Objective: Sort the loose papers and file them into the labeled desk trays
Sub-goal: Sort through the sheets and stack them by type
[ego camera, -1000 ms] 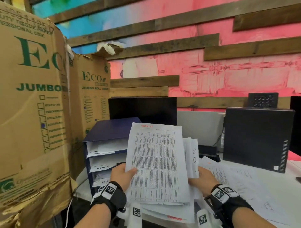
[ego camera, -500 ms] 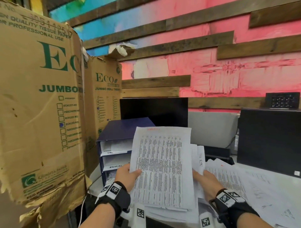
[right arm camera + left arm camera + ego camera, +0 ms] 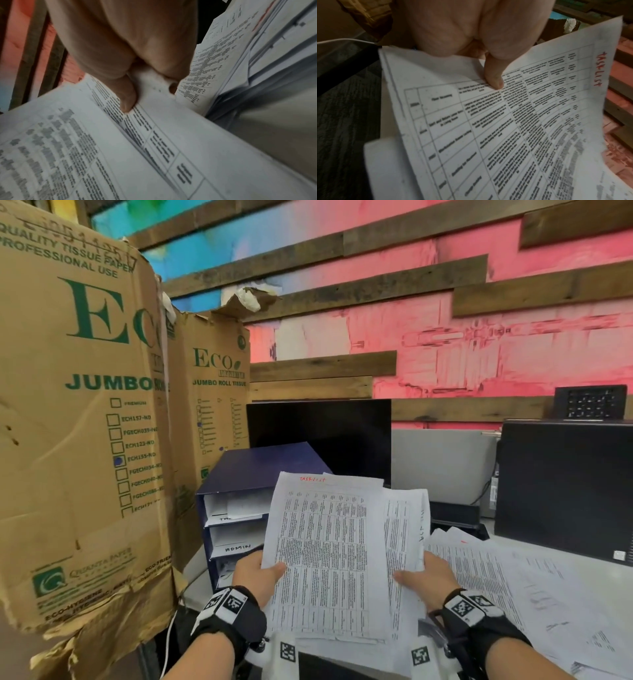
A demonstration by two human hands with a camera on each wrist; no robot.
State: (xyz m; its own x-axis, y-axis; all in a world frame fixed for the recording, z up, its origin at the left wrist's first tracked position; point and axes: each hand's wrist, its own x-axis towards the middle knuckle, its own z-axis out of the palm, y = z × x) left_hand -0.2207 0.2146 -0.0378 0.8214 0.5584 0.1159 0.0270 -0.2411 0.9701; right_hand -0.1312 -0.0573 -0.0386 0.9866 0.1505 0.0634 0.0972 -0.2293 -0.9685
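Note:
I hold a stack of printed sheets upright in front of me. The top sheet (image 3: 325, 556) is a table page marked "TASKLIST" in red (image 3: 513, 121). My left hand (image 3: 257, 577) pinches its left edge, thumb on the print (image 3: 494, 79). My right hand (image 3: 423, 577) grips the sheets behind it (image 3: 406, 529) at their right edge, thumb on top (image 3: 127, 97). A dark blue set of desk trays (image 3: 239, 515) stands just left of the papers; its middle tray is labelled "ADMIN". More loose papers (image 3: 496, 577) lie spread on the white desk to the right.
Two tall brown cardboard boxes (image 3: 78, 422) crowd the left side. A black monitor (image 3: 322, 436) stands behind the trays. A black computer case (image 3: 565, 487) stands at the right, with a grey panel (image 3: 442, 460) between. A white cable (image 3: 169, 642) hangs below the desk edge.
The view has swung left, so boxes and trays sit further right in frame. The top sheet now stands apart from the sheets in my right hand, whose thumb has come onto their front.

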